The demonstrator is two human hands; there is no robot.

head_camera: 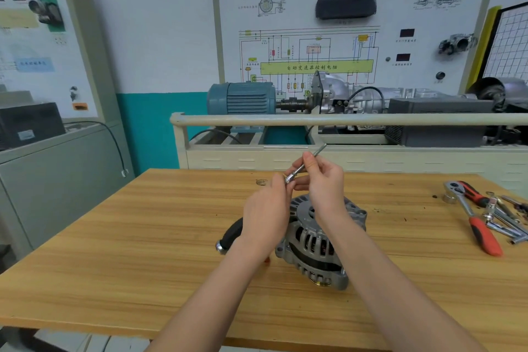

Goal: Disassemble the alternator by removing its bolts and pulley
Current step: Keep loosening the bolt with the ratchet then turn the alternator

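Above 1 alternator (311,240), 2 hands (left hand (267,211), right hand (325,180)) pinch 1 long bolt (304,164).

Head view looks down, close over workbench (114,237)

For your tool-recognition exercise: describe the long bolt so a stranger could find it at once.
Start at the wooden table, then the grey alternator at its middle. Just above it, both hands pinch the long bolt: a thin, bare silver rod held aloft, unlike the red-handled tools lying flat at the right.
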